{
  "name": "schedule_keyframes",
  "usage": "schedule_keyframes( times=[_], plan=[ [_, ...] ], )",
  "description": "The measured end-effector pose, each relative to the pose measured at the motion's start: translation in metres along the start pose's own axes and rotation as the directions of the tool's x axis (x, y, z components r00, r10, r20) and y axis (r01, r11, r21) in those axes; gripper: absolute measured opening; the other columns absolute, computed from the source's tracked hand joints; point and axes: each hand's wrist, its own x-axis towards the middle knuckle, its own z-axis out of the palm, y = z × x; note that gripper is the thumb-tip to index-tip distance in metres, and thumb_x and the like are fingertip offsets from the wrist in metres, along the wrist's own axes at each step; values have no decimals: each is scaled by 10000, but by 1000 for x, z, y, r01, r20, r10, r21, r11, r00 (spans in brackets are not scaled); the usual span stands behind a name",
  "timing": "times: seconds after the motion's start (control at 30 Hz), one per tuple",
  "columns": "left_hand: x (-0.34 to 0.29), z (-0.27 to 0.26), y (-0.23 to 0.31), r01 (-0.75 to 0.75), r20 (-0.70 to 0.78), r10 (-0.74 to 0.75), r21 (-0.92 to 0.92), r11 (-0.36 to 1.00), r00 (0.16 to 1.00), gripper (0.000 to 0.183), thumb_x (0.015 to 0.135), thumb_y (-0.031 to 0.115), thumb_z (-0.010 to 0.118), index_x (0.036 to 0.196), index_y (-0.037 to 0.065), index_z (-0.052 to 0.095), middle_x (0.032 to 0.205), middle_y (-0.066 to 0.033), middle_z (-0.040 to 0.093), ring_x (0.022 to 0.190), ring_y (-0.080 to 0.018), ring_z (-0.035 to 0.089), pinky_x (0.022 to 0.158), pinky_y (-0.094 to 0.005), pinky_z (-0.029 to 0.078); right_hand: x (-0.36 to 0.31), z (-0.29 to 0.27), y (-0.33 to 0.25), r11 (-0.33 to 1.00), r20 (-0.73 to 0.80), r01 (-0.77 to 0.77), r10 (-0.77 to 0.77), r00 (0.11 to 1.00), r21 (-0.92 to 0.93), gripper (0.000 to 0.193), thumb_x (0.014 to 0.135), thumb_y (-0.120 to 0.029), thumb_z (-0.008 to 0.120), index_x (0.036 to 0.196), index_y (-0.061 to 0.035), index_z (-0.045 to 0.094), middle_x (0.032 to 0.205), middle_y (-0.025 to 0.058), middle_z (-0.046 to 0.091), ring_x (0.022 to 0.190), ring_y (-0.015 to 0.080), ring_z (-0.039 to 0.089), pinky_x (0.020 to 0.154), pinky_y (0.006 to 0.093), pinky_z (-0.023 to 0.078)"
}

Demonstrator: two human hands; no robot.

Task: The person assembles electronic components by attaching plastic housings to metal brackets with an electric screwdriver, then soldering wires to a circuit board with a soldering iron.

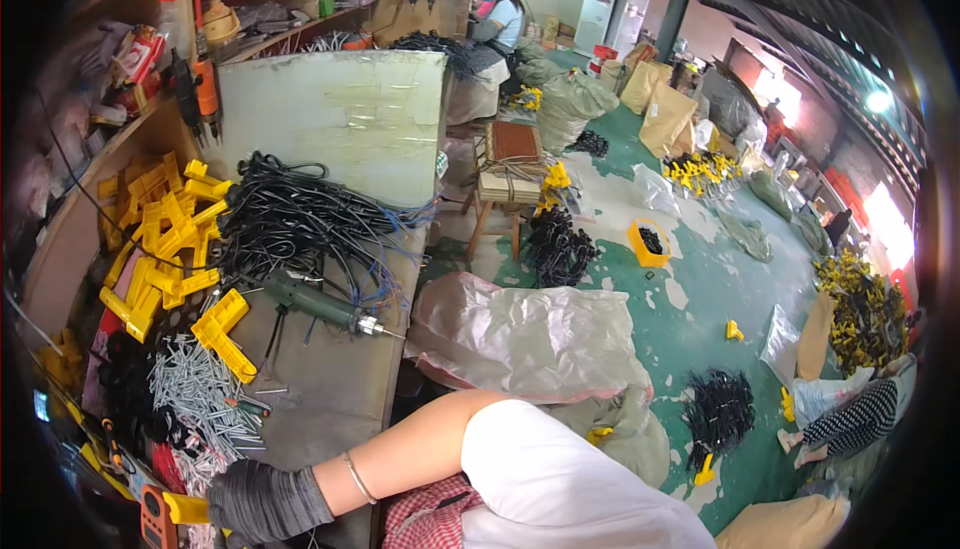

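My right hand (262, 501) wears a dark grey glove and reaches far left across my body, low over the workbench edge. Its fingers are curled around the end of a yellow plastic part (186, 508), next to an orange tool (154, 519). A thin bracelet sits on the wrist, and a white sleeve covers the upper arm. Just above the hand lies a heap of grey screws (200, 394). My left hand is not in view.
On the workbench (330, 389) lie a green electric screwdriver (318, 304), a tangle of black cables (300, 219) and piles of yellow plastic parts (165, 234). Grey sacks (520, 334) stand by the bench. More cable heaps lie on the green floor. Another person sits at the back.
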Motion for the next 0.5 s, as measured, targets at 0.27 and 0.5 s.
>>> schedule_keyframes(
  times=[0.27, 0.5],
  plan=[
    [-3, -24, -2, 193, 200, -136, -301, 934, 970, 470, 785, 100, 801, 1216, -10, 650, 1277, -157, 598, 1090, -294, 592, 962, -413, 480, 1, 26, 12, 820, -108, 452, -515, 851, -352, 283, 847, -309, 620, 840, -41, 708, 831, 195, 677, 1052, 303, 645, 879, 429, 525],
    [-76, 27, -44, 38, 242, 54, -357, 933, 969, 661, 707, 273, 865, 1271, 79, 580, 1169, -150, 602, 1018, -292, 615, 872, -387, 517, -44, -93, 81, 987, 457, -13, 87, 885, -163, 302, 795, -222, 704, 1062, -84, 670, 1115, 171, 669, 1007, 335, 658, 882, 432, 519]
  ],
)
